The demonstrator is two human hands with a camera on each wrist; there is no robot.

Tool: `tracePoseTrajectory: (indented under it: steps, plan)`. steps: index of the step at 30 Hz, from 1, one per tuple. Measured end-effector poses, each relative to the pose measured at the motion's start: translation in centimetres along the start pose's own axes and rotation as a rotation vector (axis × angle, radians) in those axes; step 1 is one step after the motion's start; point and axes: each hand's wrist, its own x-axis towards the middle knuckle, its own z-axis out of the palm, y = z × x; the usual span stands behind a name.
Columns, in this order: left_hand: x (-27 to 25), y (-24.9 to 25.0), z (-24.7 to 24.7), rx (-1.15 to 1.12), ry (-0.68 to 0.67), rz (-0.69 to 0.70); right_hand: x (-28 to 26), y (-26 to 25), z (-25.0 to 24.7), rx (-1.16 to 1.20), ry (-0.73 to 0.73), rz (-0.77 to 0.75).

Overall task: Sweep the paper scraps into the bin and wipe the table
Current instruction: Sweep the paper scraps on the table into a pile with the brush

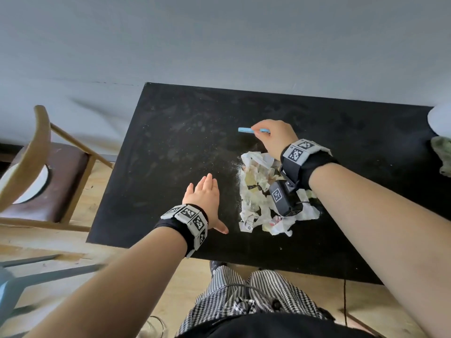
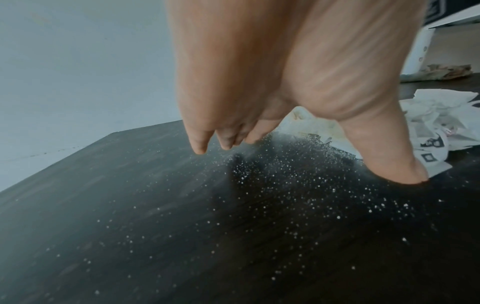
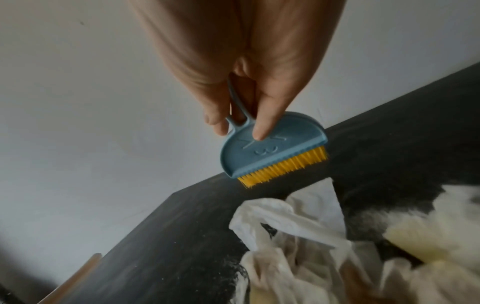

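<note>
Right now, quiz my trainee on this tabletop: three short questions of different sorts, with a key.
1. True or false: the right hand holds a small brush.
2. Multiple choice: the paper scraps lie (A) piled on the table, (B) on the chair, (C) on the floor.
3. Fill in: the left hand is held flat, fingers straight, gripping ____.

Key: 1 true; 2 A; 3 nothing.

A blue plastic hand brush [image 3: 270, 148] has yellow bristles; crumpled white paper scraps [image 1: 258, 191] lie on the black counter [image 1: 170, 142], speckled white.
</note>
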Motion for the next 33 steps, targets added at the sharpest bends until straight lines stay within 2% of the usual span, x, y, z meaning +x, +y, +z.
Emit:
tracePoseTrajectory:
  steps: [2, 6, 9, 12, 15, 18, 22, 25, 28, 30, 33]
  plan:
    - [0.3, 0.1, 0.2, -0.007, -0.002, -0.007, 0.0, 0.5, 0.6, -0.033, -0.064, 0.018]
    - [0.9, 0.1, 0.2, -0.013, 0.002, -0.009, -2.4, 0.7, 1.1, -0.092, -0.19, -0.043]
    - [1.3, 0.3, -0.1, -0.011, 0.003, 0.003, -4.1, 1.2, -0.1, -0.042, -0.22, -0.05]
    - [1.7, 0.6, -0.4, -0.002, 0.007, 0.034, -3.4, 2.0, -2.2, 0.013, -0.076, -0.03]
    - [2.0, 1.1, -0.7, 0.007, 0.009, 0.056, -1.8, 3.4, -3.2, -0.008, 0.056, 0.071]
    - [2.2, 1.4, -1.0, 0.018, 0.022, 0.073, -1.8, 4.5, -2.2, -0.049, -0.003, 0.155]
    - [2.6, 1.9, -1.6, 0.006, 0.055, 0.1, -4.3, 4.3, -0.9, -0.012, -0.093, 0.116]
    - [2.8, 2.3, -2.1, 0.005, 0.072, 0.116, -5.3, 4.4, -2.2, 0.045, -0.127, 0.095]
    - [3.0, 2.7, -2.5, 0.022, 0.069, 0.142, -4.7, 5.4, -4.3, 0.14, 0.02, 0.124]
    - [3.0, 3.0, -2.6, 0.037, 0.067, 0.153, -4.1, 6.0, -5.0, 0.103, 0.121, 0.159]
    - [2.9, 3.3, -2.7, 0.051, 0.066, 0.172, -3.8, 6.2, -4.1, 0.028, 0.14, 0.221]
